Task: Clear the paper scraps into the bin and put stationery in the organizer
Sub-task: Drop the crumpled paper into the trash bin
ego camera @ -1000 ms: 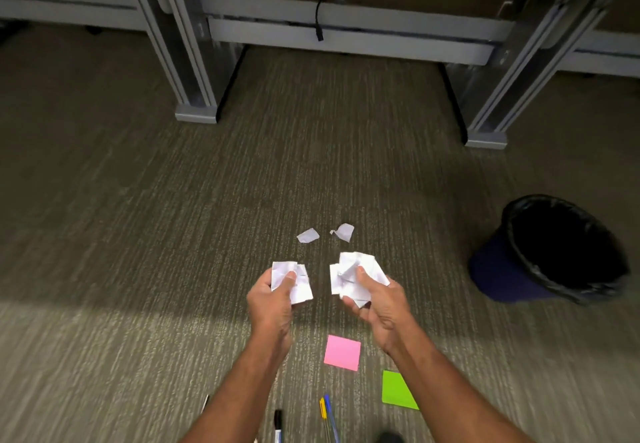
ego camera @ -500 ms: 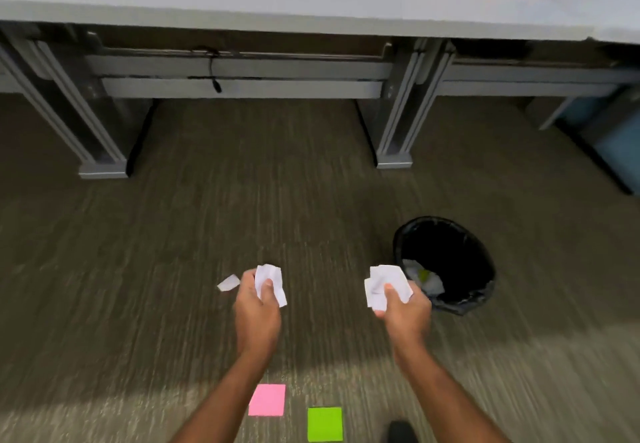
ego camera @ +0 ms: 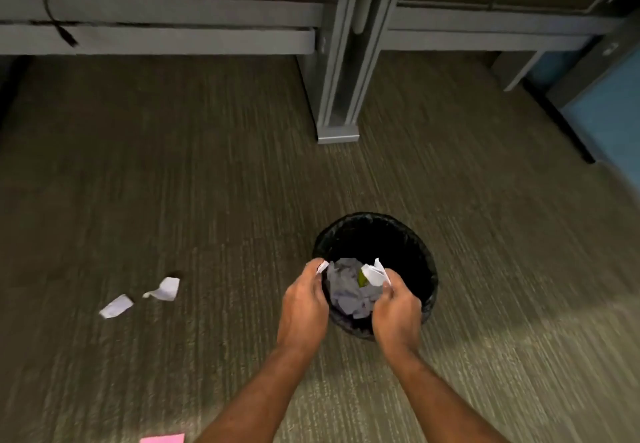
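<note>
Leans over the black-lined bin on the grey-brown carpet, both forearms reaching down to its near rim. Pinches a small white scrap in the left hand, fingers curled round it, only its tip showing past the knuckles. Grips a larger crumpled sheet in the right hand, fingers closed on it, right over the bin's mouth. Inside the bin: a heap of crumpled pale paper with a yellow-green bit on top. To the left, well apart from the bin, on the carpet: a flat scrap and a curled scrap, near each other but not touching. At the bottom edge, partly cut off: a pink sticky note. Beyond the bin: a grey desk leg and, at far left, a black cable hanging over the grey rails.
</note>
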Demonstrator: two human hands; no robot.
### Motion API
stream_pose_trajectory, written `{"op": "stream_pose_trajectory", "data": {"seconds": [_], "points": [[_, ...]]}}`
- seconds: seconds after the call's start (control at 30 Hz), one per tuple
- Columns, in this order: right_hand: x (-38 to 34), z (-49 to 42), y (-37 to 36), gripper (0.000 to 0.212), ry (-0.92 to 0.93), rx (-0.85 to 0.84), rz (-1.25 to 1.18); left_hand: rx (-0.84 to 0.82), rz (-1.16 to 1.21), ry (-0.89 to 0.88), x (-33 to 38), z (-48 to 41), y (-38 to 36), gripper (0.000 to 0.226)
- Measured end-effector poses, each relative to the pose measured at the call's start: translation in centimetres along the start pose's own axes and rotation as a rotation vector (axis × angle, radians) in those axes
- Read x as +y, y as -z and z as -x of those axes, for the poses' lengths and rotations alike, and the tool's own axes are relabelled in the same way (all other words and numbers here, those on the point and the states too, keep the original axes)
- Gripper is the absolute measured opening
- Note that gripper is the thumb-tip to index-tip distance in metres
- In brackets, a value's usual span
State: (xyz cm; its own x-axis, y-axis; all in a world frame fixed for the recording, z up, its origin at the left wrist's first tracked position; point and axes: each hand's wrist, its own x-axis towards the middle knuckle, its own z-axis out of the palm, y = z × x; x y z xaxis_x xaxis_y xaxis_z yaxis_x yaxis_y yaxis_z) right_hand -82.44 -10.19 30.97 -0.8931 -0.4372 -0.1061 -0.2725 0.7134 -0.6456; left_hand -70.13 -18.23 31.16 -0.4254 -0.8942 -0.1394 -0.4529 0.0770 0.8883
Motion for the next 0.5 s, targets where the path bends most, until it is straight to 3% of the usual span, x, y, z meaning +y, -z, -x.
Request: {"op": "stream_pose_trajectory", "data": {"seconds": [0.3,0.5], "points": [[3.6,-4.1,-2.9,0.043,0.020,-0.296,0.115,-0.245,-0.099,0.184,-2.5,-3.5,-7.2,0.047],[3.9,-3.3,-3.0,0.047,0.068,-0.397,0.177,-0.270,-0.163,0.097,-2.8,-3.1,-6.0,0.048]]}}
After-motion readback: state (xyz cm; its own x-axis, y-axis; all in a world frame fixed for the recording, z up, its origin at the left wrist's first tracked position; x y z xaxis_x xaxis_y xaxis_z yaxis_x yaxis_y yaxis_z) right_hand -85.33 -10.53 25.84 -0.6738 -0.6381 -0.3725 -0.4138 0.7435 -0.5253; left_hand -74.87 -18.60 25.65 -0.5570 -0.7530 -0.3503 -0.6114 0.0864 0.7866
